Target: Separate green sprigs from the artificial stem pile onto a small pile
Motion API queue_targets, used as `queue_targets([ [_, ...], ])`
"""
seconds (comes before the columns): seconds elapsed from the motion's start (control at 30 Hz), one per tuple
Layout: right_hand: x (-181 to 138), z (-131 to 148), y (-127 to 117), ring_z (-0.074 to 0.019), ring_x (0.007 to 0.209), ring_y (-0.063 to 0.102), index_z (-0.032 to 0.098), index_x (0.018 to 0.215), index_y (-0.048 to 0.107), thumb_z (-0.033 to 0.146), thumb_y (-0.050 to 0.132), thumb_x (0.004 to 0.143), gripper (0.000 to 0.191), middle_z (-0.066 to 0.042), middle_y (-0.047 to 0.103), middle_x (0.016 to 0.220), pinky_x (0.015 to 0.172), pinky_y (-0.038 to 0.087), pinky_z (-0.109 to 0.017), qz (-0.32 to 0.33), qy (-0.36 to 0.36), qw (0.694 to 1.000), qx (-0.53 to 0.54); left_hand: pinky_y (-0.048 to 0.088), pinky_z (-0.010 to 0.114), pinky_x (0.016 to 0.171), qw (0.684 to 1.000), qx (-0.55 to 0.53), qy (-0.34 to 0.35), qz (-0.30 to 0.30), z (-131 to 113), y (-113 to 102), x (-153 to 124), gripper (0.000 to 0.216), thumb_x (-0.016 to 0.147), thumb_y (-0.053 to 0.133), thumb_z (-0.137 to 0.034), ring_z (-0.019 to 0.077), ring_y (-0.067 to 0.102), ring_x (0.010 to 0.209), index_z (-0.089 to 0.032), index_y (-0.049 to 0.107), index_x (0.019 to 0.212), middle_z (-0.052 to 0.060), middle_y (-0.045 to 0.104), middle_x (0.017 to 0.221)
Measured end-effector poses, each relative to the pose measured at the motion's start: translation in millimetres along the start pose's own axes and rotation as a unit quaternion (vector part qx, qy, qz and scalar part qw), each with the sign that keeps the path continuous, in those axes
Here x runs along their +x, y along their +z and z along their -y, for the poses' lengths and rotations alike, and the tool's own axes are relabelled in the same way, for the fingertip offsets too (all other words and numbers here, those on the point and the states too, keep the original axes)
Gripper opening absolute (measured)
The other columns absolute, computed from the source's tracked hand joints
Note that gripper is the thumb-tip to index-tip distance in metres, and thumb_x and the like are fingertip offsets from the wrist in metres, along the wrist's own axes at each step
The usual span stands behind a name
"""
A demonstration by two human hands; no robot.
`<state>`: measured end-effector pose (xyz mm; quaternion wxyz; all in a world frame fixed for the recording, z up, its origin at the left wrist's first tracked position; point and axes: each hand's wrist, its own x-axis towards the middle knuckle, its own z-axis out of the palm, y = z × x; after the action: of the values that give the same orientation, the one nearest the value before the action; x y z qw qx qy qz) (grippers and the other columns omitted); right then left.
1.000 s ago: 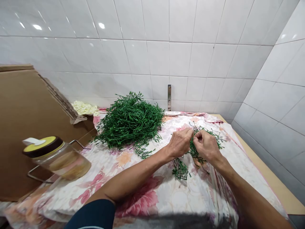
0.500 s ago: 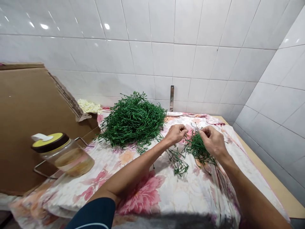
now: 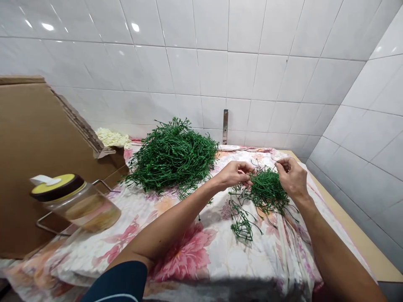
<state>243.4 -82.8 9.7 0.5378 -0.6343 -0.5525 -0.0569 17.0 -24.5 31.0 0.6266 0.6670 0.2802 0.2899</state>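
Note:
A small heap of green artificial flower stems (image 3: 269, 188) lies between my two hands. My left hand (image 3: 236, 174) is at its left edge, with thumb and fingers curled onto the stems there; the fingertips are partly hidden among them. At the heap's upper right, my right hand (image 3: 292, 177) is closed in a pinch, and a thin dark stem end shows at its fingertips. Nearer to me lies a loose cluster of stems (image 3: 243, 226). A far larger pile of the same green stems (image 3: 174, 157) sits to the left, beyond my left forearm.
A floral cloth (image 3: 189, 251) covers the table, with bare wooden edge (image 3: 362, 247) along the right. At left stand a clear jar with a yellow-and-black lid (image 3: 94, 212) and a large cardboard box (image 3: 40, 147). Pale cream flowers (image 3: 111, 137) lie behind; a tiled wall (image 3: 210, 71) closes the back.
My right hand has moved a little right and up from the small heap. My left hand has shifted right to the heap's edge, its fingers loosening slightly. The view has shifted a little.

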Motion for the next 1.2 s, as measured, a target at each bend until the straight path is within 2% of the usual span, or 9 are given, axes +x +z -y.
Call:
queue_targets([
  [0.27, -5, 14, -5, -0.0207, 0.076, 0.064, 0.017, 0.106, 0.07, 0.029, 0.059, 0.089, 0.024, -0.013, 0.074, 0.107, 0.078, 0.052, -0.038, 0.038, -0.047, 0.998, 0.013, 0.047, 0.017, 0.047, 0.997, 0.067, 0.024, -0.018, -7, 8, -3, 0.009, 0.081, 0.064, -0.004, 0.0085, 0.064, 0.052, -0.008, 0.066, 0.089, 0.0, 0.064, 0.069],
  [0.37, -15, 30, -7, -0.0196, 0.078, 0.065, 0.019, 0.109, 0.069, 0.039, 0.062, 0.092, 0.027, -0.009, 0.074, 0.102, 0.07, 0.052, -0.033, 0.161, -0.001, 0.976, 0.15, 0.041, 0.016, 0.042, 0.997, 0.066, 0.024, -0.023, -10, 10, -5, 0.01, 0.08, 0.065, -0.006, 0.0063, 0.058, 0.047, -0.008, 0.067, 0.09, -0.001, 0.063, 0.068],
  [0.47, -21, 39, -5, -0.0198, 0.085, 0.067, 0.019, 0.111, 0.068, 0.044, 0.066, 0.091, 0.032, -0.009, 0.074, 0.103, 0.076, 0.054, -0.033, 0.301, 0.026, 0.914, 0.271, 0.039, 0.016, 0.041, 0.998, 0.052, 0.037, -0.015, -11, 10, -8, 0.01, 0.08, 0.066, -0.009, 0.0058, 0.056, 0.046, -0.009, 0.066, 0.09, -0.002, 0.062, 0.066],
  [0.53, -22, 39, -4, -0.0207, 0.091, 0.068, 0.019, 0.111, 0.068, 0.045, 0.068, 0.091, 0.033, -0.009, 0.074, 0.105, 0.083, 0.054, -0.035, 0.345, 0.032, 0.885, 0.312, 0.04, 0.016, 0.042, 0.998, 0.053, 0.043, -0.009, -11, 10, -9, 0.009, 0.08, 0.066, -0.012, 0.0065, 0.057, 0.047, -0.01, 0.066, 0.089, -0.002, 0.062, 0.065],
  [0.6, -21, 37, -3, -0.0213, 0.093, 0.069, 0.018, 0.11, 0.069, 0.045, 0.069, 0.09, 0.033, -0.009, 0.074, 0.104, 0.084, 0.054, -0.035, 0.354, 0.038, 0.878, 0.32, 0.042, 0.017, 0.044, 0.996, 0.075, 0.05, -0.013, -9, 10, -9, 0.01, 0.08, 0.067, -0.015, 0.0078, 0.06, 0.049, -0.01, 0.066, 0.089, -0.001, 0.063, 0.067],
  [0.87, -21, 36, -8, -0.0149, 0.067, 0.058, 0.017, 0.087, 0.071, 0.046, 0.067, 0.09, 0.029, -0.002, 0.068, 0.077, 0.064, 0.047, -0.028, 0.334, 0.031, 0.921, 0.198, 0.045, 0.021, 0.053, 0.973, 0.205, 0.103, -0.038, -8, 10, -15, 0.02, 0.087, 0.064, -0.029, 0.0129, 0.064, 0.059, -0.013, 0.071, 0.094, 0.004, 0.069, 0.07],
  [0.97, -21, 37, -11, -0.0166, 0.07, 0.06, 0.019, 0.088, 0.071, 0.046, 0.066, 0.091, 0.028, -0.003, 0.07, 0.081, 0.066, 0.049, -0.03, 0.312, 0.01, 0.933, 0.181, 0.042, 0.021, 0.056, 0.956, 0.269, 0.118, -0.017, -16, 9, -20, 0.019, 0.088, 0.061, -0.026, 0.0123, 0.062, 0.061, -0.014, 0.075, 0.093, 0.003, 0.068, 0.067],
  [1.1, -21, 39, -14, -0.0221, 0.089, 0.065, 0.022, 0.09, 0.071, 0.043, 0.065, 0.092, 0.023, -0.007, 0.072, 0.098, 0.077, 0.052, -0.034, 0.265, -0.076, 0.951, 0.144, 0.039, 0.021, 0.058, 0.938, 0.327, 0.116, 0.013, -25, 7, -22, 0.016, 0.085, 0.063, -0.022, 0.0115, 0.058, 0.061, -0.015, 0.077, 0.087, 0.001, 0.066, 0.064],
  [1.2, -22, 43, -17, -0.0219, 0.088, 0.065, 0.022, 0.089, 0.07, 0.04, 0.062, 0.094, 0.02, -0.007, 0.071, 0.098, 0.074, 0.051, -0.033, 0.275, -0.112, 0.947, 0.124, 0.038, 0.021, 0.059, 0.932, 0.343, 0.114, 0.014, -26, 6, -22, 0.016, 0.084, 0.064, -0.023, 0.0119, 0.057, 0.062, -0.015, 0.077, 0.086, 0.0, 0.066, 0.064],
])
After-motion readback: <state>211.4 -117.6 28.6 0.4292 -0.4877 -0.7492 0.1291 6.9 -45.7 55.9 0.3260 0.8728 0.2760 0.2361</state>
